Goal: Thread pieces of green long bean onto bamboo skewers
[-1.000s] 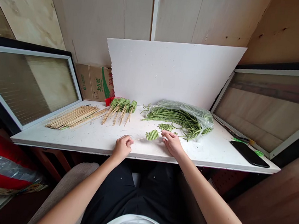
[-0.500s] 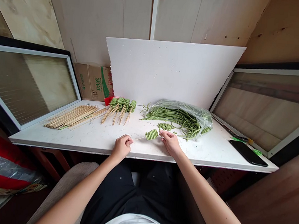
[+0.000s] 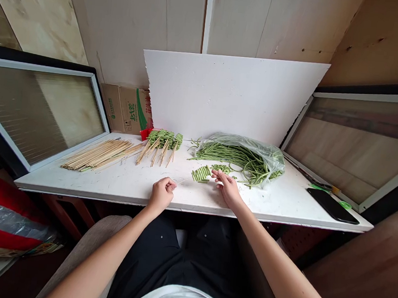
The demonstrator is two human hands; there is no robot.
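Pinching the skewer (image 3: 183,181) end between narrow fingers of the left hand (image 3: 161,193); bean pieces (image 3: 201,173) threaded just beyond those fingertips, beside the right hand (image 3: 229,189), its fingers loosely spread, hold unclear; risk of pieces sliding off if tilted unsupported.

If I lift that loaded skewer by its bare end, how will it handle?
The skewer is a thin stick, so it is likely stiff and light. The bean pieces crowd its far end, so pinched at the bare end by the left hand it may dip tip-down. The pieces lie side by side, flat, so it probably won't roll.
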